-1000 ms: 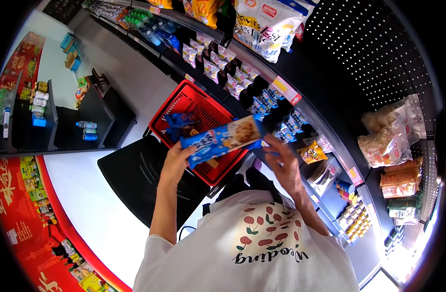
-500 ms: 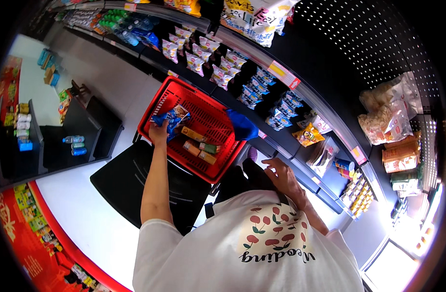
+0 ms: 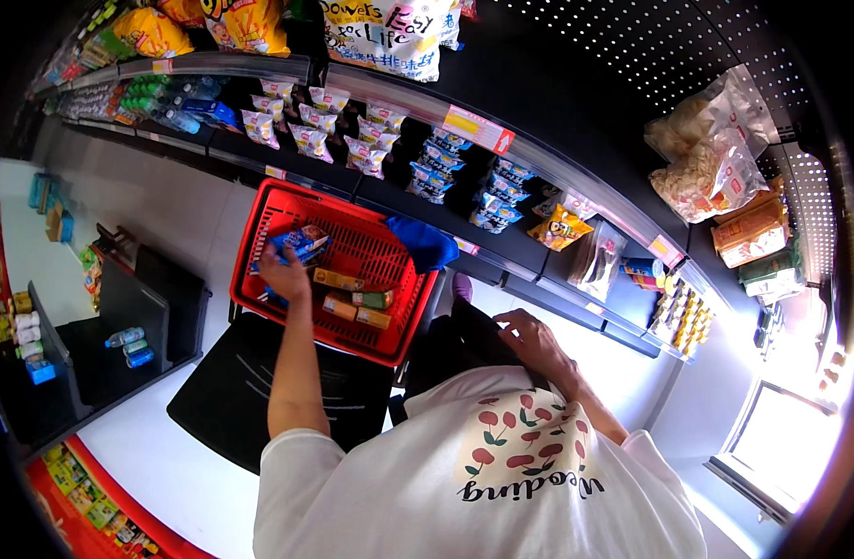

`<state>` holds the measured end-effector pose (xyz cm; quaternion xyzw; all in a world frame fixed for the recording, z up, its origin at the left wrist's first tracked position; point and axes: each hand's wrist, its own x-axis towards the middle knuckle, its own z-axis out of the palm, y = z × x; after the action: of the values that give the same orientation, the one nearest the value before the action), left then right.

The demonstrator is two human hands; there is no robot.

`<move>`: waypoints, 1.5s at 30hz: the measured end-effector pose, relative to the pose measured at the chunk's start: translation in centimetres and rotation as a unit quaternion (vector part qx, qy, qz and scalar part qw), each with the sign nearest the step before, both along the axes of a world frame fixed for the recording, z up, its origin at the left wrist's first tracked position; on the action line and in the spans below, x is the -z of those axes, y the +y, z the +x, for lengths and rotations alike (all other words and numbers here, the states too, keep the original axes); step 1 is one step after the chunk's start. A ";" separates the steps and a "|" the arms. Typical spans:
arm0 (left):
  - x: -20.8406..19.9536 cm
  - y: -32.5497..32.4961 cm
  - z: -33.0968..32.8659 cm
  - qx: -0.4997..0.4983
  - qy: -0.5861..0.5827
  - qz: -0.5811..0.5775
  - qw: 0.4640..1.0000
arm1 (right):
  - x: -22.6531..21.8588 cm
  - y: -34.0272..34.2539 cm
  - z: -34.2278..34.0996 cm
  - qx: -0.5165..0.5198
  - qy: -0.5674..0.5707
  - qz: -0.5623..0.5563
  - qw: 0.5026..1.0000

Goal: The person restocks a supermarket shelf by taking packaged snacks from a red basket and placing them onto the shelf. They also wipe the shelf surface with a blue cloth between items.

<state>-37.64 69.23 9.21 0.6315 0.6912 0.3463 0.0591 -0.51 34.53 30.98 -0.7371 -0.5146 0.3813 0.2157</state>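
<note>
My left hand [image 3: 285, 274] is down inside the left part of a red plastic shopping basket [image 3: 410, 312]. Its fingers are spread at the near edge of a blue snack bag [image 3: 306, 241], with nothing visibly gripped. Beside them in the basket lie a long orange-brown box [image 3: 338, 279], a green-and-brown pack [image 3: 375, 299] and small tan boxes [image 3: 355, 312]. A blue cloth-like piece [image 3: 422, 244] hangs over the basket's right rim. Over my dark-clothed leg, my right hand [image 3: 539, 347] hovers or rests with loosely bent, parted fingers, holding nothing visible.
Dark shelves [image 3: 371, 191] run along the far side and right, with rows of small snack bags [image 3: 371, 140] and a yellow bag [image 3: 561, 228]. A black seat-like panel [image 3: 287, 382] is below the basket. Another dark shelf unit [image 3: 120, 307] stands at left.
The blue snack bag, held in my left hand before, now lies in the basket and the fingers have spread. The view has shifted, so basket and shelves appear further left. My right hand stays by my leg.
</note>
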 end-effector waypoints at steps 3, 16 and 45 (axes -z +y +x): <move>1.4 -4.5 4.5 0.146 -0.188 -0.116 0.964 | 0.1 1.3 -0.1 -0.024 -0.005 -0.008 1.000; 2.5 -10.4 21.5 0.098 -0.386 -0.433 0.809 | -0.4 2.6 1.2 -0.035 -0.007 -0.030 0.999; -23.3 9.4 27.6 0.122 -0.366 0.134 0.913 | 0.8 3.9 4.0 -0.037 0.000 0.057 0.998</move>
<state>-10.07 78.63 32.48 0.5420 0.4859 0.6325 0.2648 3.44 38.40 30.20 -0.7036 -0.5627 0.3591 0.2435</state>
